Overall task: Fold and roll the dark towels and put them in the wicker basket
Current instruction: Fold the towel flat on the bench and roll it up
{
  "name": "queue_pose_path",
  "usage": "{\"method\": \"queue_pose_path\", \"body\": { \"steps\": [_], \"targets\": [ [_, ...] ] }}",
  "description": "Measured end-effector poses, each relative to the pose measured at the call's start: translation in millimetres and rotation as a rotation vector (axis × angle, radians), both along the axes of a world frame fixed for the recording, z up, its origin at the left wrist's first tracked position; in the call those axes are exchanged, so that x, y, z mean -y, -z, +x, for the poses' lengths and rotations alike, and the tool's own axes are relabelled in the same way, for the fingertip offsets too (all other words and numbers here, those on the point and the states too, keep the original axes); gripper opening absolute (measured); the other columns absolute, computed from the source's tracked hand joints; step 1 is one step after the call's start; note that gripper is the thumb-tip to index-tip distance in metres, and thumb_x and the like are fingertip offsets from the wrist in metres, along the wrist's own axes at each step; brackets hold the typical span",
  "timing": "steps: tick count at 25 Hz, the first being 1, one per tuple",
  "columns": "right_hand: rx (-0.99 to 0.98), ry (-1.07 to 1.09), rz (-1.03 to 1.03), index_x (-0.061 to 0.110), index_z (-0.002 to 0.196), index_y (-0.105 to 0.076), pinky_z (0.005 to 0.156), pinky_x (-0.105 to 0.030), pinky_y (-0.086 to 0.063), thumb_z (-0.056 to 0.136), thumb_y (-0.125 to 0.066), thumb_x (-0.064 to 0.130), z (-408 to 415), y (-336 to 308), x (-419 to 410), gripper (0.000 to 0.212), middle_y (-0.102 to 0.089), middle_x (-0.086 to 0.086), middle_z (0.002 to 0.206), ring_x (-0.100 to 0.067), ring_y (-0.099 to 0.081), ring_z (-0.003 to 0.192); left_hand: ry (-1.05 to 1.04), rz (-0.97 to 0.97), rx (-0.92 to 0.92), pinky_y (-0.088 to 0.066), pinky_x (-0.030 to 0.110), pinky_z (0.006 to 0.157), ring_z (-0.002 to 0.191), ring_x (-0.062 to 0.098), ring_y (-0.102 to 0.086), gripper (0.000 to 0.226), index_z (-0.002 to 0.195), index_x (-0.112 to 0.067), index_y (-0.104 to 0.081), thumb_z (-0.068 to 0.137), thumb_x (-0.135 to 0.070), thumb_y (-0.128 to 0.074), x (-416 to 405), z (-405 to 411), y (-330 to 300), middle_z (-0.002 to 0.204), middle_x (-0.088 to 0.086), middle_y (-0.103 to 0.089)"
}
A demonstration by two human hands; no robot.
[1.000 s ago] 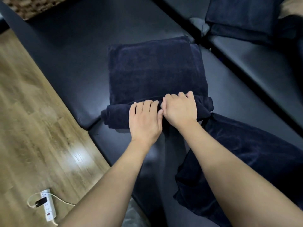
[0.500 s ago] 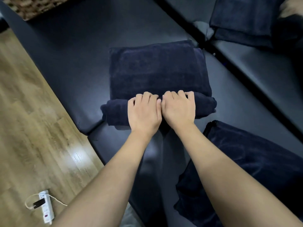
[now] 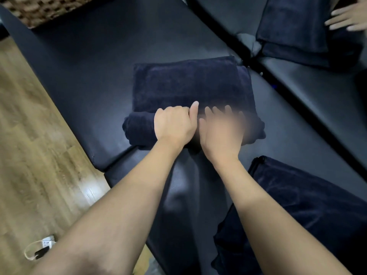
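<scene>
A black padded bench (image 3: 95,80) carries a half-rolled dark towel (image 3: 190,86), its roll nearest the person. A second bench (image 3: 317,100) at right holds folded towels (image 3: 292,26), touched by another person's hand (image 3: 349,18). A loose towel (image 3: 309,211) lies by the right forearm. The basket (image 3: 39,8) sits far left. The left hand (image 3: 173,125) grips the roll; the right hand (image 3: 222,130) is blurred, fingers spread on it. A power strip (image 3: 46,240) lies on the floor (image 3: 29,135).

Half-rolled towel (image 3: 190,90) lies mid-cushion (image 3: 89,76), roll at its 6 o'clock edge. Both hands on the roll: left hand (image 3: 173,125) at 9 o'clock of right hand (image 3: 222,130). Loose towel (image 3: 297,215) at 4 o'clock. Folded towel (image 3: 294,28) at 1 o'clock. Wicker basket (image 3: 39,8) at 11 o'clock. Floor (image 3: 29,145) at 9 o'clock.
</scene>
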State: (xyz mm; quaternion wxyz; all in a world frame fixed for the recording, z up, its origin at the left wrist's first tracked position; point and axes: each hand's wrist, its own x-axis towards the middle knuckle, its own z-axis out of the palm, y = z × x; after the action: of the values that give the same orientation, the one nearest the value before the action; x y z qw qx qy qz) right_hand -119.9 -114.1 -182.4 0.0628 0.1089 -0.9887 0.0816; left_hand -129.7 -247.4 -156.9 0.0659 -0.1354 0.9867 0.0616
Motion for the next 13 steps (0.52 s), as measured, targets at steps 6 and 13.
{"method": "queue_pose_path", "body": {
  "steps": [6, 13],
  "targets": [
    [0.14, -0.057, 0.11, 0.021, 0.131, -0.065, 0.122, -0.051, -0.015, 0.103, -0.009, 0.046, -37, -3, 8, 0.068, -0.059, -0.006, 0.144, -0.035, -0.039, 0.144, 0.029, -0.062, -0.199, -0.013, 0.049, 0.124, 0.147, 0.03, -0.035, 0.054, 0.15, -0.019, -0.047, 0.105, -0.044, -0.03, -13, 64, 21, 0.155, 0.001, -0.047],
    [-0.116, -0.096, -0.009, 0.012, 0.146, -0.052, 0.12, -0.052, -0.022, 0.106, -0.036, 0.034, -6, 6, -2, 0.049, -0.051, -0.012, 0.15, -0.038, -0.042, 0.142, -0.001, -0.08, -0.008, -0.034, 0.041, 0.109, 0.081, 0.027, -0.065, 0.056, 0.074, -0.022, -0.057, 0.106, -0.038, -0.015, 6, -18, 0, 0.079, -0.002, -0.07]
  ]
}}
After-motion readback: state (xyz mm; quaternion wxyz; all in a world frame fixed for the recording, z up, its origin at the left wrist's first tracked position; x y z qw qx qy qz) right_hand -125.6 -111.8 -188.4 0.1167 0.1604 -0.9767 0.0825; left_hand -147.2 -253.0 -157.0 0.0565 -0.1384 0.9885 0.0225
